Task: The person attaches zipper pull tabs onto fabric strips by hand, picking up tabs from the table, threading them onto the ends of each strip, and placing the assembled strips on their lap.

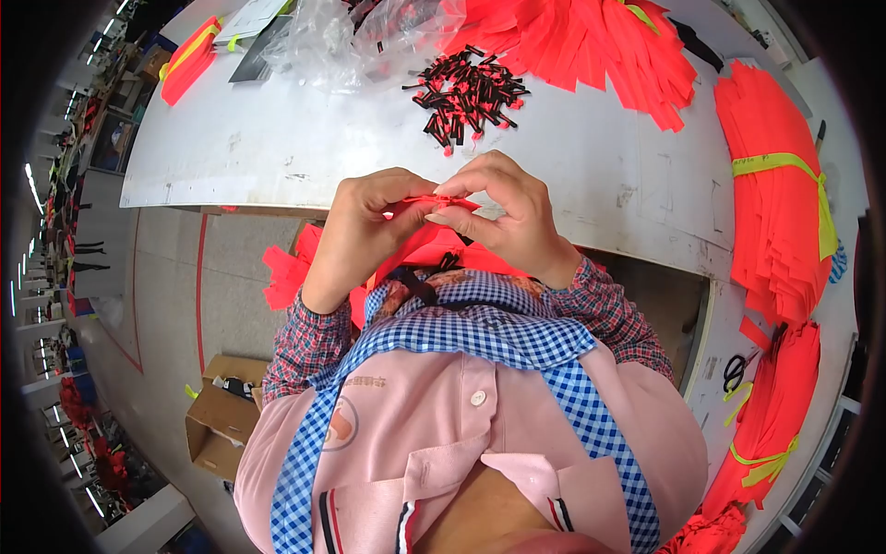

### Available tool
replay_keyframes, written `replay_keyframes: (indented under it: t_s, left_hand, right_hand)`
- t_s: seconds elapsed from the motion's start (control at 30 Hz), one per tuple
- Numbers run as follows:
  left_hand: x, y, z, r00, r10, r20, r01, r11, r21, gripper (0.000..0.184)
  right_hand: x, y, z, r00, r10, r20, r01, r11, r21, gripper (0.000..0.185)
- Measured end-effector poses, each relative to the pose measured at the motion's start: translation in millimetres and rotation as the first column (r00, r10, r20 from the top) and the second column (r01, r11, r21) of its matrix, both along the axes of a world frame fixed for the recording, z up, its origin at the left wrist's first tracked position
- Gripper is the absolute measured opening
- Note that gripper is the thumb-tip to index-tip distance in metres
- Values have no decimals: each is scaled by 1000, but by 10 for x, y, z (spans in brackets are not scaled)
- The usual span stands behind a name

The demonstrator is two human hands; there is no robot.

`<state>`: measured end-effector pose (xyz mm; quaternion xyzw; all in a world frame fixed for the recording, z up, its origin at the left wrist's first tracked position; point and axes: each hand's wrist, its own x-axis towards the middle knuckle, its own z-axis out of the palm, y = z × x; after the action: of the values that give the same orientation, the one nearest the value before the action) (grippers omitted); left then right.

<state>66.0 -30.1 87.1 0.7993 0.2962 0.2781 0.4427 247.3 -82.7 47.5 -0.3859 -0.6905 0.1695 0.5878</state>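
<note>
My left hand (pixel 377 217) and my right hand (pixel 503 208) meet in front of my chest, near the table's front edge. Between them they pinch a red fabric strip (pixel 426 205), stretched across the fingertips, with its lower part hanging toward my lap. Thumb and forefinger are closed on it in both hands. More red fabric (pixel 293 268) lies over my lap, partly hidden by my arms. Beyond the hands, a heap of small black and red tabs (pixel 466 92) is spread on the white table (pixel 305 138).
Clear plastic bags (pixel 355 42) and loose red strips (pixel 572 42) lie at the back. Red bundles tied with yellow bands (pixel 780 189) line the right side, with black scissors (pixel 735 371) beside them. A cardboard box (pixel 221 415) stands on the floor to the left.
</note>
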Motion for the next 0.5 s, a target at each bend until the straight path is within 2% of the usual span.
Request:
replay_keyframes:
  t_s: [0.23, 0.43, 0.5]
  left_hand:
    - [-25, 44, -91, 992, -59, 107, 65, 997, -47, 18]
    - [-23, 58, -125, 981, -89, 170, 105, 991, -84, 19]
    - [-23, 63, -128, 982, -98, 165, 110, 991, -71, 19]
  right_hand:
    - [-22, -22, -48, 1000, -8, 4, 8, 999, 41, 18]
    - [-36, -24, -73, 997, 47, -69, -47, 999, -9, 18]
    - [-27, -54, -33, 994, 69, -90, -76, 994, -79, 18]
